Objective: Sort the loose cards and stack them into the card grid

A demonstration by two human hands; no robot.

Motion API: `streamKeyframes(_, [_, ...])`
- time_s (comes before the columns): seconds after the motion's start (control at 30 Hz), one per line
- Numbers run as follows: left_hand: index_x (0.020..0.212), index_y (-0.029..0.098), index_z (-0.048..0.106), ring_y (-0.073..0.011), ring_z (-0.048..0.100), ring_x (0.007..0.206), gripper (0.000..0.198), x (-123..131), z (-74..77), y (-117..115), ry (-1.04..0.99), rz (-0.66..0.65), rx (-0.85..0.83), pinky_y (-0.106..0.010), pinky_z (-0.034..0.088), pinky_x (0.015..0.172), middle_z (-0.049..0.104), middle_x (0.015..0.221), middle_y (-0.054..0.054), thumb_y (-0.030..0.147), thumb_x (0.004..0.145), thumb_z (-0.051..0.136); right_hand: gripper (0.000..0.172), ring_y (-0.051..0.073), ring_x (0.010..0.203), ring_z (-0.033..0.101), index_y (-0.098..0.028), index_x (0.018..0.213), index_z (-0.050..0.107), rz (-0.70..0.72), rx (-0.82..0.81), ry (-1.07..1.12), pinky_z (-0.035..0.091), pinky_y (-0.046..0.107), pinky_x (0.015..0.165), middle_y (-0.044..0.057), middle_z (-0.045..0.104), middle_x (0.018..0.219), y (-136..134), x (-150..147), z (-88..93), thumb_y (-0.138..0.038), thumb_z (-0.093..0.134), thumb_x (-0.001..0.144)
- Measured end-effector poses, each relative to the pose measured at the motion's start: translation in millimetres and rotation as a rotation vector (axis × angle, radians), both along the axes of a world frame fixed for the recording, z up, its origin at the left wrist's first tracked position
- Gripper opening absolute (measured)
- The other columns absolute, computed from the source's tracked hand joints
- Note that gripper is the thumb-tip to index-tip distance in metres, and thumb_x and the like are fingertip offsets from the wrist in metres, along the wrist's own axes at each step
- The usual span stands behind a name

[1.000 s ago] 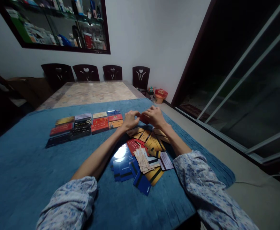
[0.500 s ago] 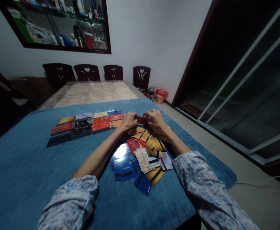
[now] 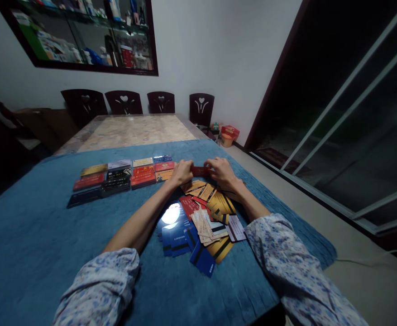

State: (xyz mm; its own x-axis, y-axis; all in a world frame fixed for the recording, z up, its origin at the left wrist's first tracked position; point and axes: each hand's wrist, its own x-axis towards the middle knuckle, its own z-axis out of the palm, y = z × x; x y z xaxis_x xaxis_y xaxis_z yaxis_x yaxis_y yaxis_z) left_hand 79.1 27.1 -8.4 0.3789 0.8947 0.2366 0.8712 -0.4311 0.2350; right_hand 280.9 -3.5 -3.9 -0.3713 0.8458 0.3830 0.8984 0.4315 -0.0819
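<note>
Between my two hands is a dark red card or small stack of cards (image 3: 201, 171), just beyond a loose heap. My left hand (image 3: 184, 172) pinches its left end, fingers curled. At the other end, my right hand (image 3: 220, 170) grips with bent fingers. Below my wrists lie scattered cards: yellow cards (image 3: 222, 203), a red card (image 3: 188, 206), beige cards (image 3: 202, 225), blue cards (image 3: 175, 240) and a pale purple card (image 3: 235, 227). To the left, rows of card stacks (image 3: 143, 175) lie side by side in red, black, gold and blue. How many cards I hold is unclear.
A blue cloth (image 3: 49, 235) covers the near part of the table, with the marbled tabletop (image 3: 137, 129) showing beyond. Several dark chairs (image 3: 201, 108) stand along the far side. A glass sliding door (image 3: 347, 136) is at the right, and a cable (image 3: 357, 261) runs across the floor.
My hands have shifted very slightly, the left a little to the left and the right a little to the right. The dark red piece stays between them; the heap and stacks look unchanged.
</note>
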Motion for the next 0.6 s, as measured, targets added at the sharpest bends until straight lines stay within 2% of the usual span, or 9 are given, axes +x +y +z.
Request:
streamKeyframes(0.33, [0.119,0.021,0.063,-0.0284,0.063,0.109,0.04,2,6.6,-7,-0.075,-0.08,0.041,-0.042,0.044,0.096,0.074,0.107,-0.009,0.008,0.084,0.051,0.025,0.027,0.102,0.059,-0.022,0.117,0.067,-0.026,0.02,-0.043,0.034,0.036,0.085,0.011,0.076,0.109,3,-2,-5.8,-0.017,0.057,0.095])
streamKeyframes(0.6, [0.114,0.022,0.063,-0.0309,0.061,0.113,0.034,0,7.2,-10,0.01,-0.083,0.09,-0.043,0.043,0.095,0.073,0.11,-0.012,0.008,0.084,0.052,0.032,0.028,0.108,0.058,-0.021,0.125,0.063,-0.059,0.016,-0.07,0.035,0.035,0.084,0.013,0.073,0.116,2,-4,-10.5,-0.016,0.057,0.094])
